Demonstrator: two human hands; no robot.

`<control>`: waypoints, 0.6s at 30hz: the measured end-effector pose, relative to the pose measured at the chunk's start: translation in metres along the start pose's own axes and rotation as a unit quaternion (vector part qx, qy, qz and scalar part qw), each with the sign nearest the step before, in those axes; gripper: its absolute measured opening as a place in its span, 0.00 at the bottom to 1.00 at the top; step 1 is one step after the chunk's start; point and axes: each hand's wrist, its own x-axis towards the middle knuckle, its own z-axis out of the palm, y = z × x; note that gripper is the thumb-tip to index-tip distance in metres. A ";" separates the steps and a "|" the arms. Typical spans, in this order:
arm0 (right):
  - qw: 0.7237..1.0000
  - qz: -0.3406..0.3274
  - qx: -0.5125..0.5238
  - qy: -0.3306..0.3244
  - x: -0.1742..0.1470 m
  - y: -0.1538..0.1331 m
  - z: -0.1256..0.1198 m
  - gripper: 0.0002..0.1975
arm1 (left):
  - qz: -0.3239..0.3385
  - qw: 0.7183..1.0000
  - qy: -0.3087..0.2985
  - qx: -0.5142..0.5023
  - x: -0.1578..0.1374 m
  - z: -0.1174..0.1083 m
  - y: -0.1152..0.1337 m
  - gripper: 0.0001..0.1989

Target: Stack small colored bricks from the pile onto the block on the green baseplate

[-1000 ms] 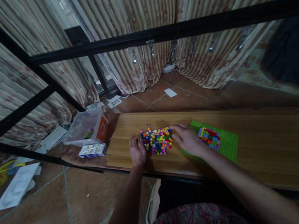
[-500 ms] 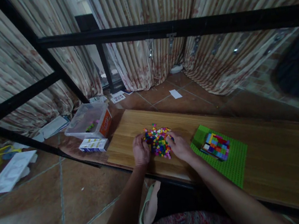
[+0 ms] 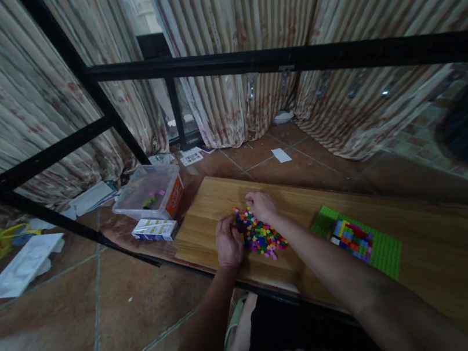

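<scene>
Frame centre — left hand point(image 3: 229, 243) at left edge of small multicoloured plastic brick pile point(image 3: 264, 239), right hand point(image 3: 264, 206) at upper edge — couldn't tell if either's fingers were together.

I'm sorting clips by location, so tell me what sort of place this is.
Probably a room in a home, beside a window: long striped curtains hang near a tiled floor, and small colorful toy bricks lie on a wooden tabletop.
</scene>
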 end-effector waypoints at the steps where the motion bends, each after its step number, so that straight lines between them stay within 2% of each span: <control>1: 1.000 0.002 -0.001 -0.004 0.003 -0.001 0.002 0.10 | 0.000 1.000 0.001 0.000 0.000 -0.001 0.000 0.17; 5: 1.000 0.009 0.001 -0.009 0.002 -0.002 -0.002 0.07 | 0.014 1.000 0.000 0.009 0.002 -0.003 -0.004 0.16; 9: 0.999 0.019 0.029 0.033 -0.022 -0.007 -0.016 0.09 | 0.029 0.999 -0.006 0.019 0.006 -0.004 -0.009 0.16; 12: 0.994 0.020 0.082 0.072 -0.066 -0.012 -0.019 0.10 | 0.011 0.999 0.011 0.033 0.010 -0.002 -0.012 0.14; 15: 0.958 0.005 0.266 0.108 -0.128 -0.010 -0.018 0.08 | -0.013 0.999 0.033 0.038 0.013 -0.004 -0.013 0.13; 18: 0.925 0.030 0.366 0.096 -0.188 0.003 -0.021 0.06 | -0.033 0.997 0.070 0.022 0.009 -0.012 -0.005 0.14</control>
